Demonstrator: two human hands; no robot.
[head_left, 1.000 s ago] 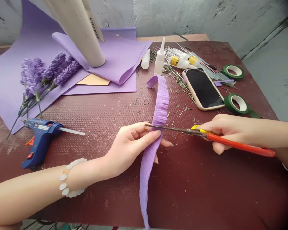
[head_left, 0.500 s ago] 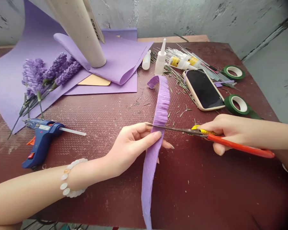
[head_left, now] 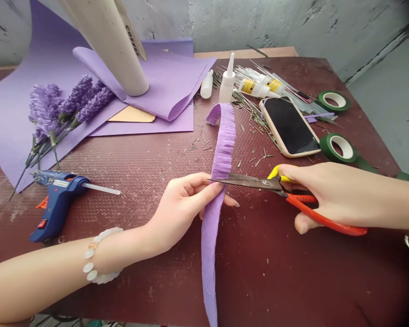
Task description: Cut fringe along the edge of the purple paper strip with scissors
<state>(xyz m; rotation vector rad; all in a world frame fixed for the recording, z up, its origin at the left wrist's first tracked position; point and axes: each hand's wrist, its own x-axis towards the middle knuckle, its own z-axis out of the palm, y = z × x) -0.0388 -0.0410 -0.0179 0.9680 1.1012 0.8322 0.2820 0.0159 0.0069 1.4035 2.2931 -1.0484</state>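
A long purple crepe paper strip [head_left: 210,236] runs up from the table's front edge, its upper part fringed along the right side and curled over at the top. My left hand [head_left: 186,197] pinches the strip between thumb and fingers just below the fringe. My right hand [head_left: 322,193] is closed around scissors [head_left: 264,182] with one red and one yellow handle. Their blades lie across the strip right above my left thumb, tips near my left fingers. Part of the yellow handle is hidden behind my right hand.
On the left lie a blue glue gun [head_left: 63,195] and purple lavender-like flowers [head_left: 85,102] on purple paper [head_left: 10,122]. A tall whitish cylinder [head_left: 122,54] stands behind. Glue bottles [head_left: 227,84], wires, a phone [head_left: 291,126] and green tape rolls [head_left: 341,147] fill the back right.
The scissor handles have spread wider and the right hand has turned and shifted slightly left. My left hand and the strip have moved a little left.
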